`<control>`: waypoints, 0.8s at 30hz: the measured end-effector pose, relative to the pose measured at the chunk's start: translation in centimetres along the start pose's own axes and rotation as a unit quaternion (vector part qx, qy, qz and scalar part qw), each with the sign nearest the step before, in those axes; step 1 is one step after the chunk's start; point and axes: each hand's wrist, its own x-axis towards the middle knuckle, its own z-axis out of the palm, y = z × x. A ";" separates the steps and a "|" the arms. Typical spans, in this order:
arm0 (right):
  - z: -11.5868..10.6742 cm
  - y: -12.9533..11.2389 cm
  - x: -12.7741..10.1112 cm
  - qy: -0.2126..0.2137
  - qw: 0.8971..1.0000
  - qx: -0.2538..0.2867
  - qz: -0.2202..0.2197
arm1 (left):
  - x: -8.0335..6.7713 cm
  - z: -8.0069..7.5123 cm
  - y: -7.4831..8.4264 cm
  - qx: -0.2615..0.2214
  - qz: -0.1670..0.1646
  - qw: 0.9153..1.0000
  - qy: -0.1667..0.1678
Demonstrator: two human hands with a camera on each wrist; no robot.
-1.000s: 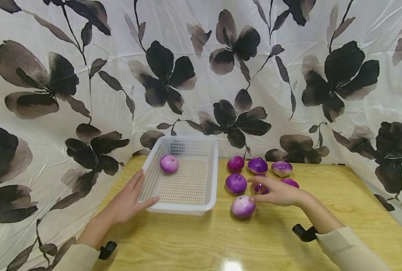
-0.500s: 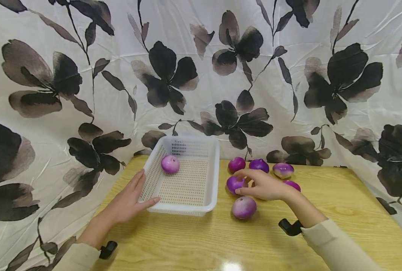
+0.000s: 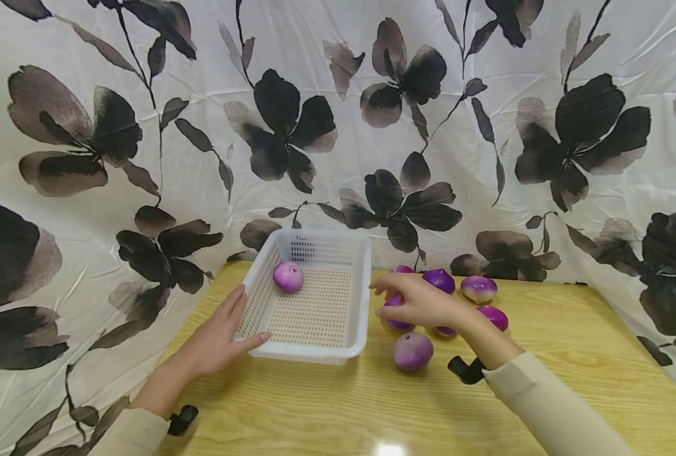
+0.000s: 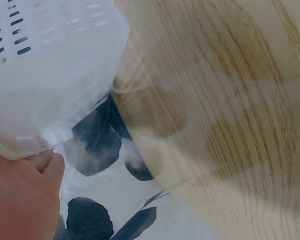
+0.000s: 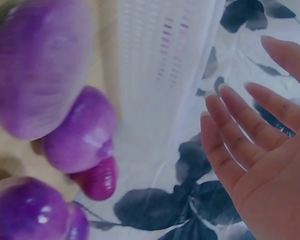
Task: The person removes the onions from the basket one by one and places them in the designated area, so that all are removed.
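Note:
A white perforated plastic basket [image 3: 346,349] stands on the table, with one purple onion [image 3: 288,277] inside near its left wall. My left hand [image 3: 215,335] lies against the basket's left front corner, fingers along the outer side and thumb over the front rim. To the basket's right, my right hand [image 3: 420,301] hovers palm-down above the onions and holds nothing; its fingers look spread and loosely bent in the right wrist view. Under it a purple onion [image 3: 397,315] is partly hidden. Nearer the front sits a paler onion [image 3: 413,351], apart from the hand.
More onions lie behind and right of the right hand, including a dark purple one [image 3: 439,280], a white-and-purple one [image 3: 479,289] and a reddish one [image 3: 494,318]. A floral cloth [image 3: 326,152] hangs behind the wooden table [image 3: 315,405].
My right hand has moved left from beside the pale front onion, over the other onions, toward the basket's right side. The left hand stays at the basket.

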 end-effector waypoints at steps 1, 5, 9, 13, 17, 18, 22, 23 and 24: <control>0.0 -0.2 0.4 -0.003 1.000 -0.003 -0.003 | 0.0 0.0 0.0 0.000 0.000 1.000 -0.001; -0.3 -1.2 1.9 -0.017 1.000 -0.011 -0.004 | -0.1 0.0 -0.1 0.001 0.000 1.000 -0.001; -0.7 -2.4 3.6 -0.034 0.999 -0.016 0.010 | -0.1 0.0 -0.1 0.003 0.000 1.000 -0.001; -0.8 -3.2 6.0 -0.041 0.999 -0.022 -0.006 | -0.3 -0.2 -0.2 0.003 0.000 1.000 -0.001; -0.7 -3.6 9.0 -0.035 0.998 -0.035 -0.028 | -0.5 -0.2 -0.3 0.001 -0.001 1.000 0.004; -0.6 -3.7 9.7 -0.033 0.998 -0.037 -0.031 | -0.5 -0.1 -0.4 0.001 -0.002 1.000 0.004; -0.2 -3.5 12.3 -0.026 0.998 -0.043 -0.025 | -0.4 0.1 -0.4 0.004 -0.002 1.000 0.004; -0.1 -3.4 12.8 -0.026 0.999 -0.040 -0.021 | -0.3 0.1 -0.3 0.005 -0.002 1.000 0.003; 0.0 -3.2 13.3 -0.026 0.999 -0.038 -0.015 | -0.1 0.1 -0.2 0.006 0.000 1.000 0.003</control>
